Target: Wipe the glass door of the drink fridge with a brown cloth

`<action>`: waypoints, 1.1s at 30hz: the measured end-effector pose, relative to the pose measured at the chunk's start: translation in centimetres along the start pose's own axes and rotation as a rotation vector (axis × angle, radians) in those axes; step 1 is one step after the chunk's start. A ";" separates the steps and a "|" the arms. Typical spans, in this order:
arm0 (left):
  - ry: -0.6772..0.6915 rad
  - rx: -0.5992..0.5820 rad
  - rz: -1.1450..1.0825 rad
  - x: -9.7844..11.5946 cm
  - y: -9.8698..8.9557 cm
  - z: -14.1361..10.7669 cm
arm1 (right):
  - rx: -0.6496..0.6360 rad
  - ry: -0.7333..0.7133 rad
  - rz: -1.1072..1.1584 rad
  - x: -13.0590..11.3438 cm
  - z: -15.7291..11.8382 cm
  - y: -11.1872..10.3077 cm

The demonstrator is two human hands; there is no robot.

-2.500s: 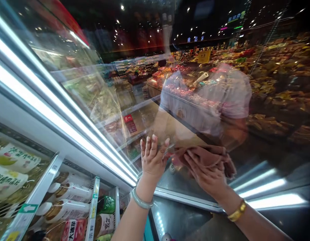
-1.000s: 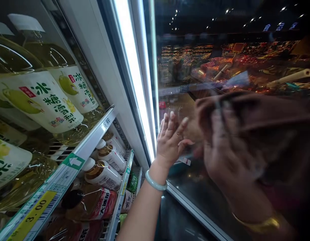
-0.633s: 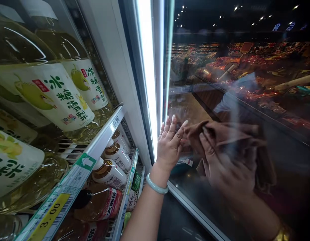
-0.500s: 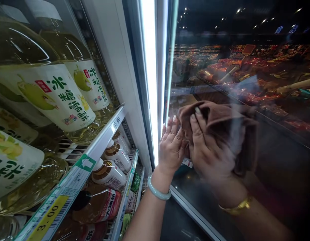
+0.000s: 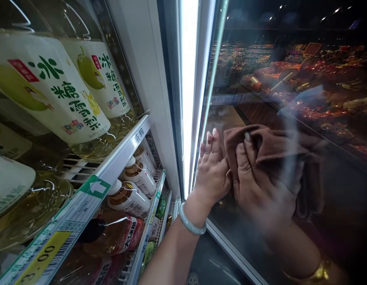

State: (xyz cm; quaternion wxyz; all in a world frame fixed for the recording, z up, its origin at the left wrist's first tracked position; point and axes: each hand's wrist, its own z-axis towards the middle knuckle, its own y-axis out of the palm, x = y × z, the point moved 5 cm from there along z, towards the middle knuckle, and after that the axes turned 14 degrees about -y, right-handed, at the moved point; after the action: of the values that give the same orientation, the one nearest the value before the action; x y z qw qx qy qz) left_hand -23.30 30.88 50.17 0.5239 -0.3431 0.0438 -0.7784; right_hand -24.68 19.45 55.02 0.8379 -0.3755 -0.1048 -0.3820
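Note:
My left hand (image 5: pixel 211 170), with a pale green bangle at its wrist, rests against the glass door (image 5: pixel 346 206) near its lit edge. Its fingers stretch upward and hold nothing. To its right, my right hand (image 5: pixel 260 194) presses a folded brown cloth (image 5: pixel 274 140) against the pane. The cloth spreads around and beyond the fingers, hiding some of them. A gold bracelet (image 5: pixel 322 271) circles that wrist. The left thumb side lies close to the cloth's left edge. Haze and reflections partly blur the right hand.
A bright light strip (image 5: pixel 188 99) runs up the cooler frame (image 5: pixel 153 79). Left of it, large bottles of pale yellow drink (image 5: pixel 64 95) stand on a shelf with a price rail (image 5: pixel 94 186). Lower shelves carry smaller bottles (image 5: pixel 131 198). Food displays (image 5: pixel 278 79) show in the glass.
The view has shifted, so the shelf bottles sit higher and farther left. Both hands and the cloth appear farther right in the picture. The right hand still presses the cloth on the glass.

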 end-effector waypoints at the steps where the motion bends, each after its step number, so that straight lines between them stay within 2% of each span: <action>1: 0.018 0.017 0.006 -0.3 0.0 0.4 | 0.010 -0.003 -0.007 0.1 0.8 0.0; 3: 0.041 0.054 0.002 -1.6 0.2 0.8 | 0.052 -0.068 -0.002 -0.3 1.8 0.6; 5: 0.034 0.076 -0.012 -3.1 0.9 0.4 | 0.087 -0.166 0.035 -1.1 1.1 1.7; 7: 0.004 0.073 -0.002 -4.0 1.7 -0.8 | 0.107 -0.249 0.072 -1.8 -1.5 2.4; 10: -0.004 0.018 0.050 -3.3 2.7 -3.0 | 0.110 -0.309 0.103 -1.9 -7.2 1.9; 13: 0.007 -0.057 0.099 -1.8 3.1 -4.7 | 0.102 -0.235 0.060 -0.7 -11.0 0.0; 15: 0.007 -0.065 0.130 -1.5 3.1 -5.0 | 0.098 -0.110 -0.024 0.5 -11.0 -1.2; 17: 0.019 -0.046 0.153 -2.0 3.3 -4.9 | 0.106 -0.023 -0.072 1.1 -9.7 -1.5; 20: 0.048 -0.008 0.146 -3.7 3.9 -4.7 | 0.191 -0.022 -0.048 0.1 -7.3 0.0; 22: 0.039 0.024 0.106 -5.0 4.5 -5.2 | 0.275 -0.087 -0.018 -1.5 -7.3 1.9; 24: 0.009 0.055 0.053 -6.1 5.5 -6.6 | 0.327 -0.186 0.000 -3.2 -9.2 3.9; 26: -0.012 0.063 0.019 -6.5 6.5 -8.6 | 0.324 -0.260 0.011 -4.3 -12.7 4.9; 28: -0.020 0.048 0.026 -5.9 7.5 -10.6 | 0.299 -0.286 0.025 -4.4 -16.7 4.2; 30: -0.023 0.022 0.048 -4.5 8.1 -11.9 | 0.245 -0.266 0.013 -3.4 -20.2 2.2; 33: 0.039 0.019 0.068 -1.0 8.3 -12.3 | 0.143 -0.089 -0.122 -0.6 -22.4 -1.5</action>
State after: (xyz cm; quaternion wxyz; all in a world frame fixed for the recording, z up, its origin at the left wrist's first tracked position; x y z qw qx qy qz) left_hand -23.70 24.41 36.78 0.5524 -0.3213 0.0584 -0.7669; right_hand -28.68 3.27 40.00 0.8322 -0.3243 -0.1914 -0.4071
